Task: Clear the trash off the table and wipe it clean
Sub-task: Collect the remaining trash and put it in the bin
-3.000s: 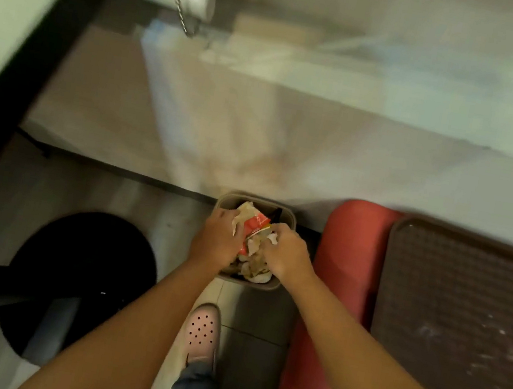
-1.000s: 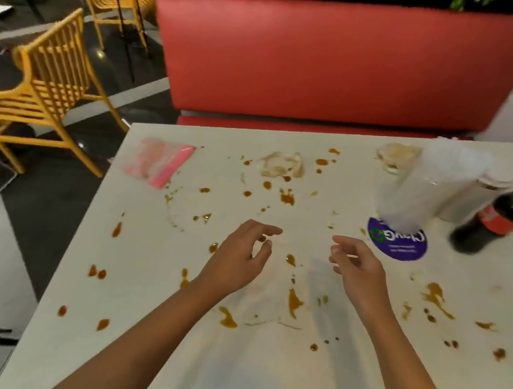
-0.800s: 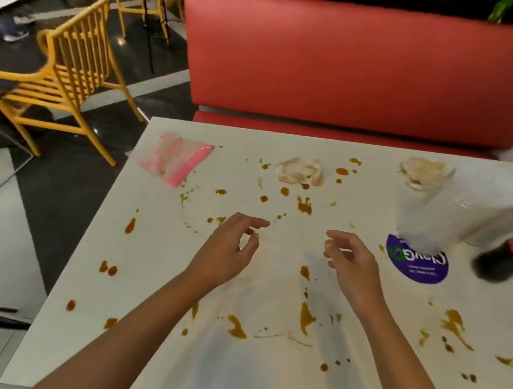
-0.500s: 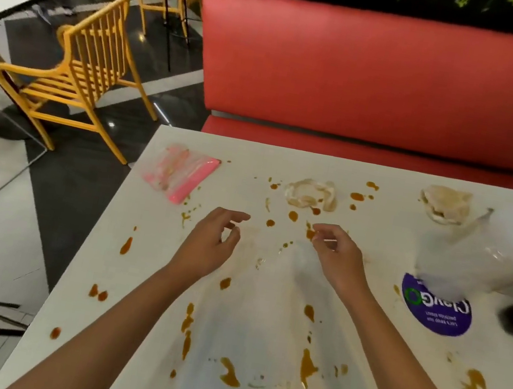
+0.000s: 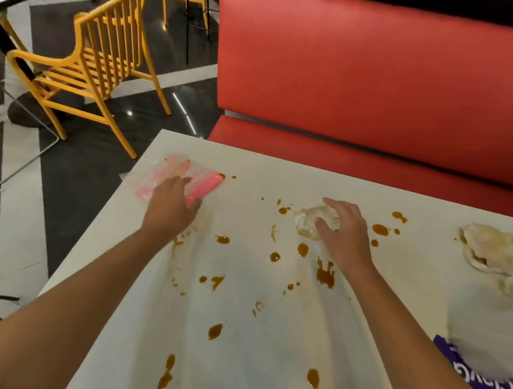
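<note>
Left hand [image 5: 171, 209] touches pink packet [image 5: 204, 182] lying slanted far-right, grip unclear; right hand [image 5: 345, 234] clutches crumpled napkin [image 5: 310, 222]

- Left hand [image 5: 171, 209] rests on a pink clear-plastic packet [image 5: 206, 182].
- Right hand [image 5: 345, 234] curls round a crumpled white paper napkin [image 5: 308, 221].
- Brown sauce spots [image 5: 275, 257] lie between the hands.

Surface [image 5: 245, 335]: white, rectangular; spattered with brown sauce stains [image 5: 325, 273] from the near edge to the far edge, densest in the middle. Pink plastic packet [image 5: 206, 182]: flat, translucent, lying at the far left corner, one end over the surface's left edge; the fingers of the left hand [image 5: 171, 210] rest on it. Crumpled tissue [image 5: 308, 221]: off-white, stained, wadded, at far centre; enclosed in the grip of the right hand [image 5: 346, 236]. Crumpled napkin [image 5: 490, 250]: larger, soiled, lying loose at far right.
</note>
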